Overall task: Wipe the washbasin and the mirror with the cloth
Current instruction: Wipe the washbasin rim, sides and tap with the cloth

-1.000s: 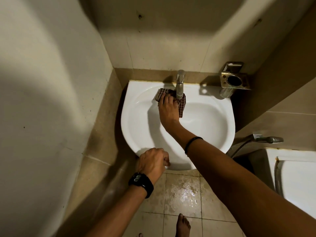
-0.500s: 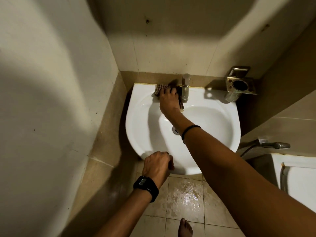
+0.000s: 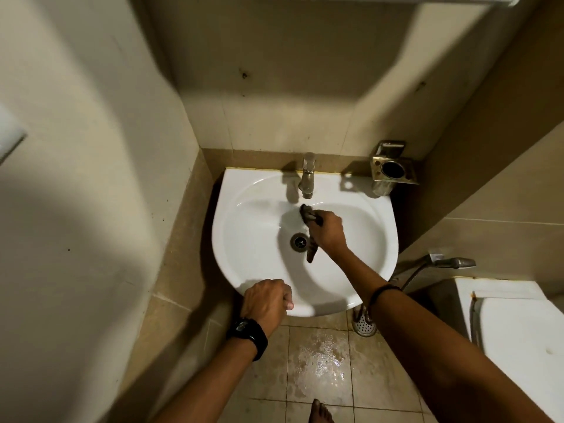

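Just one cloth (image 3: 309, 215), two hands (image 3: 326, 228).

We see a white washbasin (image 3: 259, 239), a dark cloth (image 3: 309, 216), a silver tap (image 3: 307, 175), beige wall tiles (image 3: 274, 117) and a black wristwatch (image 3: 248, 331).

Your floor (image 3: 268, 377) is beige tile with a wet, shiny patch (image 3: 320, 364) below the washbasin. A round metal drain cover (image 3: 364, 325) sits on it just right of that patch. Your bare foot (image 3: 319, 412) stands on the tiles at the bottom edge.
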